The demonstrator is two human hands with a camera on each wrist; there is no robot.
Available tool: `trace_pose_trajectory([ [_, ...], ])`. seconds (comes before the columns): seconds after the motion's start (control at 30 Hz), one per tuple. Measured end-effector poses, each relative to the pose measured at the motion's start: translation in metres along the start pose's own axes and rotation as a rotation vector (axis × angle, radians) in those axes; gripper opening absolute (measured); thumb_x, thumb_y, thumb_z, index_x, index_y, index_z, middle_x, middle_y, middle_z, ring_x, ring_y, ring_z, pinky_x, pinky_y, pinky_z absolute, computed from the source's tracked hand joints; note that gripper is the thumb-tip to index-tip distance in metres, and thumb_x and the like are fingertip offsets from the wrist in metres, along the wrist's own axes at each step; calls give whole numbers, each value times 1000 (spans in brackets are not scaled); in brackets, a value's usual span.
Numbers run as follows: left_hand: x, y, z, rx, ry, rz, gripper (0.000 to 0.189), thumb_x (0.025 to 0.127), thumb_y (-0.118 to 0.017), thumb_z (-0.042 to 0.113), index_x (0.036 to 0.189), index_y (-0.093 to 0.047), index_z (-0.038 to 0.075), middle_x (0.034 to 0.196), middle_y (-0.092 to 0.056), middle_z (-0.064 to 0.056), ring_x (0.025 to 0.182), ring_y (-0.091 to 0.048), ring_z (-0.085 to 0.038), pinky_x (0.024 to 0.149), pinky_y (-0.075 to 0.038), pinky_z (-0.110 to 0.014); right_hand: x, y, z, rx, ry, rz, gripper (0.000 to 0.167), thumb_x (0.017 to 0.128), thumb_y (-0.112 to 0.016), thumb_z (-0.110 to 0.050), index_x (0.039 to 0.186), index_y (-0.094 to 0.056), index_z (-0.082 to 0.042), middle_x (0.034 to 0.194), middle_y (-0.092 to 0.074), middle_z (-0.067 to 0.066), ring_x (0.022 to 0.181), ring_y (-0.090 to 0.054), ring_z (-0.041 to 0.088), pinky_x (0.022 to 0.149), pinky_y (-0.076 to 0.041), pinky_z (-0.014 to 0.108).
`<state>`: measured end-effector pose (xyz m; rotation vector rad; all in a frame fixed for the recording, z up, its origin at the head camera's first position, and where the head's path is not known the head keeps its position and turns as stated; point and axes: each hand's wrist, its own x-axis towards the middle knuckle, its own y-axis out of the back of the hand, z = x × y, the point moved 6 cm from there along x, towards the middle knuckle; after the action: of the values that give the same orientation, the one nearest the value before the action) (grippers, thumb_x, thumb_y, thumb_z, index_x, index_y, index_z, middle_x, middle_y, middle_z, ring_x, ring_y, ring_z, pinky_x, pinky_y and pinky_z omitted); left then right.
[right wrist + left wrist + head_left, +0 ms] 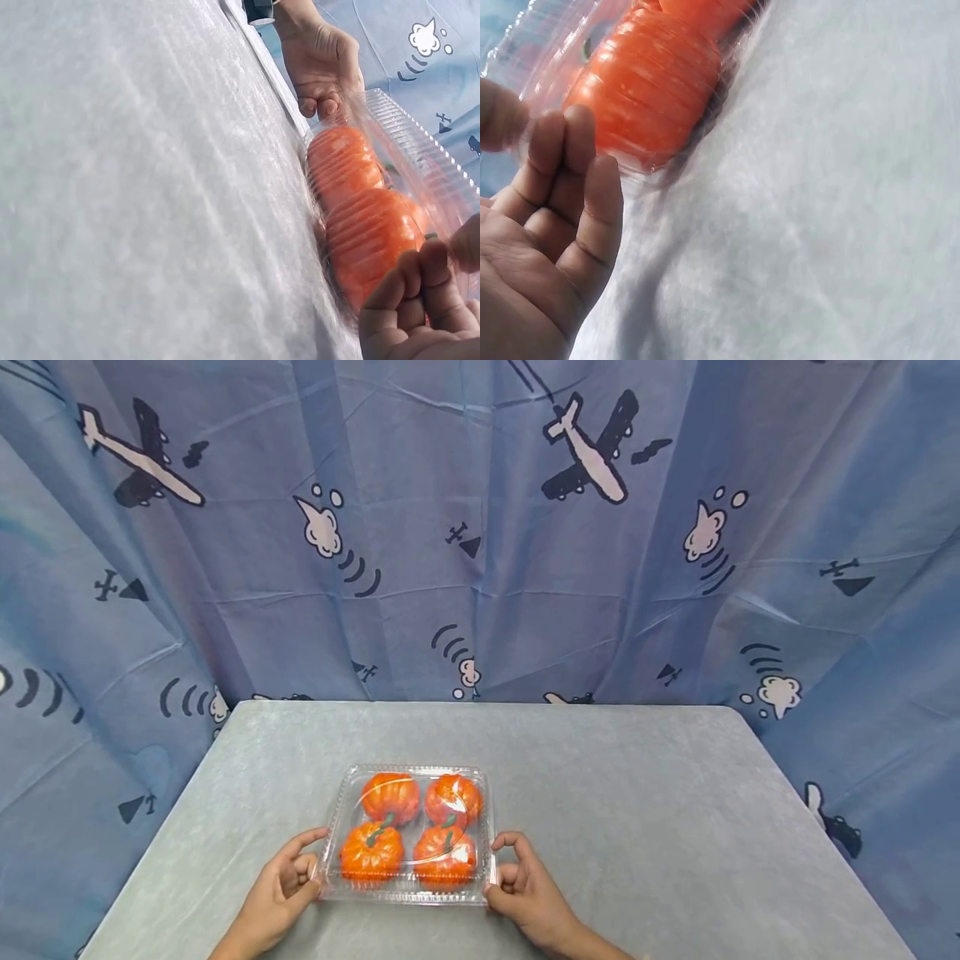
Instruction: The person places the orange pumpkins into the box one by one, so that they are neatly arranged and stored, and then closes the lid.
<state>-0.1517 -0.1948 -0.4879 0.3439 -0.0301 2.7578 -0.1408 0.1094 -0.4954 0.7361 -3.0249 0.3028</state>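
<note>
A clear plastic clamshell box (408, 897) with its lid down holds several small orange pumpkins (372, 853) with green stems. My left hand (273, 893) grips the box's near left corner, thumb at the front and index finger farther up the side. On the opposite side, my right hand (532, 893) grips the near right corner in the same way. In the left wrist view, the left fingers (546, 142) are curled by the rim beside a pumpkin (649, 90). The right wrist view shows both hands at the two ends of the box (442, 150).
The box is at the near left-centre of a grey table (637, 810) with rounded far corners. A blue curtain (525, 593) printed with planes and clouds hangs behind the table and along both sides.
</note>
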Motion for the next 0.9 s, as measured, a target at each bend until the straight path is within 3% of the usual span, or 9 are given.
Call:
trace_pose_trajectory([
  [0.17,1,-1,-3,-3,37,24,54,87,-46,-17,136,-36,4,76,-58,10,63,-55,-4,53,-49,-30,-1,0,0,-11,-29,11,47,87,-54,7,118,-18,6,72,-58,-7,58,-52,-1,55,-41,13],
  [0.33,3,-3,-4,2,5,48,54,83,-44,-21,135,-32,-10,75,-58,10,62,-54,-2,51,-48,-30,-3,5,1,-87,-84,35,47,89,-55,3,121,-22,5,69,-58,-4,55,-50,0,53,-39,13],
  [0.4,4,-3,-5,17,21,57,53,83,-44,-20,134,-30,-14,75,-58,9,64,-54,-1,52,-50,-28,-4,8,1,-129,-92,39,46,90,-56,2,123,-24,4,68,-57,-3,54,-49,0,52,-39,13],
  [0.6,0,0,-9,43,56,38,49,91,-45,-13,137,-31,-9,72,-56,7,59,-51,-13,52,-46,-36,-4,16,-6,-262,-71,-11,44,93,-60,-7,126,-32,-1,69,-57,3,53,-46,-1,50,-42,15],
  [0.77,-4,7,-8,160,79,39,49,94,-50,-5,139,-31,-9,78,-60,3,61,-54,-21,53,-49,-35,-4,31,-22,-393,-22,-48,44,94,-60,-12,131,-39,0,88,-63,23,62,-55,2,49,-51,25],
  [0.9,-2,20,0,344,91,120,48,93,-56,-1,137,-39,-5,91,-65,-2,68,-62,-15,56,-52,-30,1,53,-43,-574,-32,16,40,95,-61,-18,130,-47,-5,106,-62,24,74,-63,9,55,-53,27],
])
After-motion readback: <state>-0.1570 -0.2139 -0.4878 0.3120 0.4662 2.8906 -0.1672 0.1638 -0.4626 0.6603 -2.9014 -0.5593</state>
